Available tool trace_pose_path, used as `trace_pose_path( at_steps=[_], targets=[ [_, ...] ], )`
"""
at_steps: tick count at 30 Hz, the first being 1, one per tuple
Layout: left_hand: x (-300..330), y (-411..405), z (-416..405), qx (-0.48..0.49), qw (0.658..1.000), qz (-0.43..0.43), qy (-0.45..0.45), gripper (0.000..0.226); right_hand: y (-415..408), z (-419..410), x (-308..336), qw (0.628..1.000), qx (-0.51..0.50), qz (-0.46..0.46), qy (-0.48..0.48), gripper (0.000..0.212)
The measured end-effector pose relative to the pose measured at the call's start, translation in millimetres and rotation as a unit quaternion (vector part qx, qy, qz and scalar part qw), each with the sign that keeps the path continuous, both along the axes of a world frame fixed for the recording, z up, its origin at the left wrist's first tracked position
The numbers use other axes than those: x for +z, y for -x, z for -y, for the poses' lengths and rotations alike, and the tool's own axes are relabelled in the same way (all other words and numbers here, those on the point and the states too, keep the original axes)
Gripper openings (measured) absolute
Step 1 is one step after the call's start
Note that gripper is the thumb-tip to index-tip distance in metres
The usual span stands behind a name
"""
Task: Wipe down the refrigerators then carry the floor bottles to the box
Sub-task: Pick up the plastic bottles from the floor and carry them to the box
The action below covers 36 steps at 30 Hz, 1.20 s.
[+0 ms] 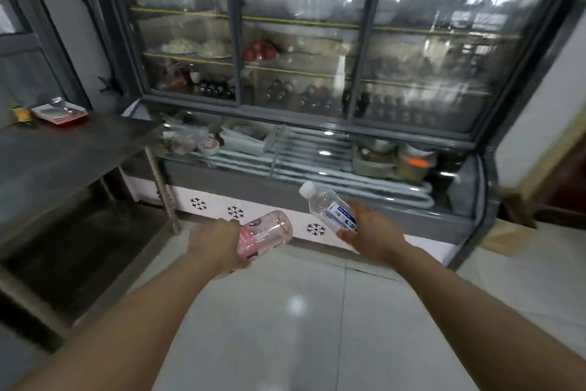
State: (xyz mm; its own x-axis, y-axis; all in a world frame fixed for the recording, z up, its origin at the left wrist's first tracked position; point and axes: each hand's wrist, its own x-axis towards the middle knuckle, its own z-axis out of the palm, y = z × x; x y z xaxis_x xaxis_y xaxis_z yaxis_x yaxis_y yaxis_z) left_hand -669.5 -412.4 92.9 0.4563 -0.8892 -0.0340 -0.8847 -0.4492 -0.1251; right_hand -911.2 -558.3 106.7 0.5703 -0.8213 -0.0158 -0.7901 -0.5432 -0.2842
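Observation:
My left hand (pixel 215 246) grips a pink-labelled clear bottle (pixel 269 232), held on its side with the base pointing right. My right hand (pixel 371 233) holds a clear bottle (pixel 329 210) with a white cap and a blue-and-white label, tilted with the cap up and to the left. Both bottles are above the tiled floor, in front of the grey glass-door display refrigerator (pixel 348 124), whose shelves carry food and dark bottles.
A steel table (pixel 63 152) stands at the left with a red-rimmed tray stack (pixel 60 113) on it. At the right edge are a cardboard box (pixel 507 232) on the floor and a wooden frame (pixel 551 149). Glossy floor tiles (pixel 301 311) stretch below my arms.

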Motion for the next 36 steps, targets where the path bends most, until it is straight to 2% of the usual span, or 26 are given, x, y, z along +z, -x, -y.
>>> trace_pose_path(
  at_steps=[7, 10, 14, 17, 26, 36],
  targets=[
    [20, 119, 44, -0.121, 0.993, -0.001, -0.008, 0.063, 149, -29, 15, 0.991, -0.131, -0.008, 0.032, 0.051],
    [32, 184, 66, -0.189, 0.982, 0.008, -0.012, 0.06, 220, -36, 16, 0.982, -0.188, 0.0, 0.035, 0.044],
    [43, 281, 97, -0.257, 0.966, 0.032, -0.015, 0.059, 318, -37, 15, 0.968, -0.247, 0.019, 0.03, 0.047],
    [44, 356, 122, -0.287, 0.957, 0.028, -0.007, 0.059, 397, -29, 15, 0.956, -0.291, 0.022, 0.022, 0.049],
    [31, 580, 184, -0.359, 0.933, 0.024, -0.019, 0.06, 621, -3, 25, 0.931, -0.363, -0.013, 0.028, 0.037],
    [39, 739, 283, -0.43, 0.902, 0.027, 0.003, 0.061, 769, 62, 16, 0.905, -0.423, 0.004, 0.036, 0.041]
  ],
)
